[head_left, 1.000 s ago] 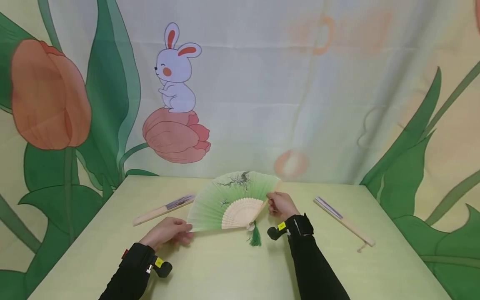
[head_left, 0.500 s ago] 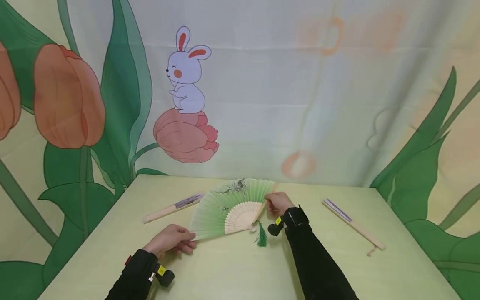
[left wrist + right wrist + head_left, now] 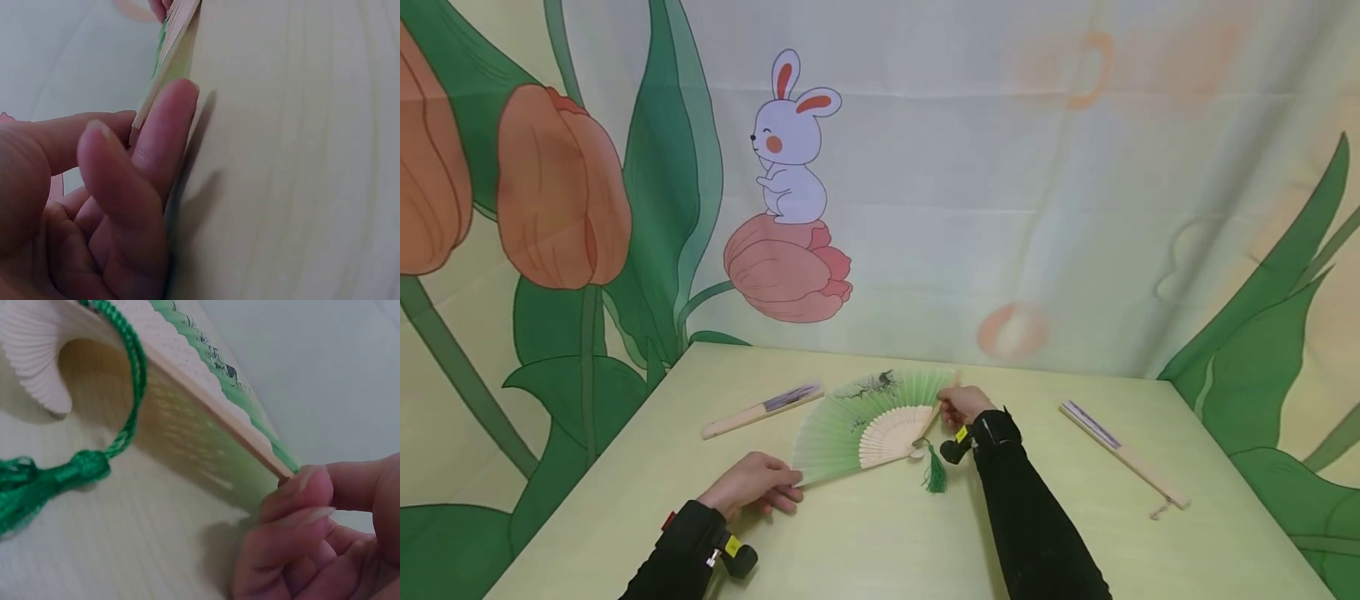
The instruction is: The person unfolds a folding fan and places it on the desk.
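A green folding fan (image 3: 831, 437) with a dark branch print and pale ribs is spread wide over the table. My left hand (image 3: 756, 485) pinches its left outer edge; in the left wrist view the thumb and index finger (image 3: 169, 125) meet at the end of that stick. On the far side, my right hand (image 3: 966, 406) pinches the right outer stick (image 3: 212, 415) near its tip. A green tassel (image 3: 936, 473) hangs from the pivot, also seen as a green tassel (image 3: 69, 472) close to the right wrist camera. A shadow falls on the table beneath the fan.
A folded fan with a purple-grey leaf (image 3: 763, 410) lies behind my left hand. Another folded fan (image 3: 1123, 454) with a small cord lies to the right. The pale table (image 3: 865, 550) ends at a printed cloth backdrop (image 3: 940, 208) with tulips and a rabbit.
The spread fan has tilted flatter toward the table, its upper edge now lower and its left end nearer me. Both hands keep their pinch. The head view has turned slightly left.
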The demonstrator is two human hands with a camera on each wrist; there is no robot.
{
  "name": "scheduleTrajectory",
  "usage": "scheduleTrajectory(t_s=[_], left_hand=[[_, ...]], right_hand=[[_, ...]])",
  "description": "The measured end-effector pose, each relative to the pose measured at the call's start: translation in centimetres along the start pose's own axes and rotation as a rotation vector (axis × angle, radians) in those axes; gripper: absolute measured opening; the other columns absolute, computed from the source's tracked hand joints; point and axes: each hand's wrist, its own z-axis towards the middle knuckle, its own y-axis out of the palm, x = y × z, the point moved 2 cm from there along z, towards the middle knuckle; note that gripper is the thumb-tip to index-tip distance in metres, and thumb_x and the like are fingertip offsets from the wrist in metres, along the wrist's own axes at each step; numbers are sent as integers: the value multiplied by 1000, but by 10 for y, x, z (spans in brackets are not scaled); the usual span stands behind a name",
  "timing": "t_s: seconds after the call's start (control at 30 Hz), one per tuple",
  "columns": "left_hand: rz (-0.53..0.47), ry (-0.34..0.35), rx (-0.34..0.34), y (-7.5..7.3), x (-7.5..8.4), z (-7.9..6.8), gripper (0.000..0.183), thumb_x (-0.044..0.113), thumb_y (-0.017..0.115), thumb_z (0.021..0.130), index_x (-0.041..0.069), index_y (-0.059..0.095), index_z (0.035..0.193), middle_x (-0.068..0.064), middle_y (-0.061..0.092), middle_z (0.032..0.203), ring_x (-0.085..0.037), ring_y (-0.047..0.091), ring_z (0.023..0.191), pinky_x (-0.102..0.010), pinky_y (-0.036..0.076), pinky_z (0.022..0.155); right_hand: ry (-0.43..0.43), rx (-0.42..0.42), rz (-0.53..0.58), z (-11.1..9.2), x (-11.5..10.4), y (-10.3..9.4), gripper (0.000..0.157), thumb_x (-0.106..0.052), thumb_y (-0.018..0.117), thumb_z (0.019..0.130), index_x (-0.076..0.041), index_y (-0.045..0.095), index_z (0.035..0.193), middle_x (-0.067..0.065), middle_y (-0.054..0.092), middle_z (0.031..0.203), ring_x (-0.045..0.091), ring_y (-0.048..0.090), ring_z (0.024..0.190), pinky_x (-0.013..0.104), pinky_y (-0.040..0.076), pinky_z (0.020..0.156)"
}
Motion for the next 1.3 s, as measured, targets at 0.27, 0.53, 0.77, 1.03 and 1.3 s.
scheduleTrajectory(t_s=[0.27, 0.53, 0.77, 1.03, 1.3], left_hand=[[58, -32, 18, 2, 2, 2, 25, 21, 64, 95, -3, 68, 93, -7, 71, 77, -12, 66, 60, -19, 38, 47], [110, -27, -21, 3, 7, 2, 23, 20, 65, 95, -2, 66, 88, -6, 68, 69, -11, 63, 55, -17, 39, 44], [267, -48, -1, 4, 16, -4, 23, 20, 66, 94, 2, 63, 80, -6, 67, 66, -15, 64, 54, -19, 37, 43], [398, -86, 139, -25, 24, 4, 17, 23, 65, 94, 6, 65, 94, -6, 66, 72, -20, 61, 62, -27, 41, 50], [633, -12, 251, -62, 37, 22, 17, 18, 66, 94, 3, 61, 98, -8, 60, 77, -22, 55, 64, -32, 45, 52]], right_hand=[[10, 43, 62, 1, 3, -3, 16, -9, 56, 97, 4, 60, 90, 3, 53, 62, 11, 49, 49, 22, 42, 48], [-40, 151, 14, 6, 1, -2, 17, -4, 59, 91, 5, 63, 77, 5, 55, 54, 12, 50, 43, 22, 43, 42], [-79, 267, -80, -6, -7, -10, 17, -5, 54, 90, 11, 61, 91, 10, 56, 57, 15, 57, 42, 26, 48, 39], [-171, 181, -184, -27, -18, -22, 20, -15, 50, 98, 4, 55, 104, 13, 57, 69, 17, 56, 46, 30, 51, 46], [-278, 128, -375, -54, -22, -20, 20, -15, 51, 99, 3, 57, 99, 18, 61, 82, 25, 60, 54, 29, 46, 47]])
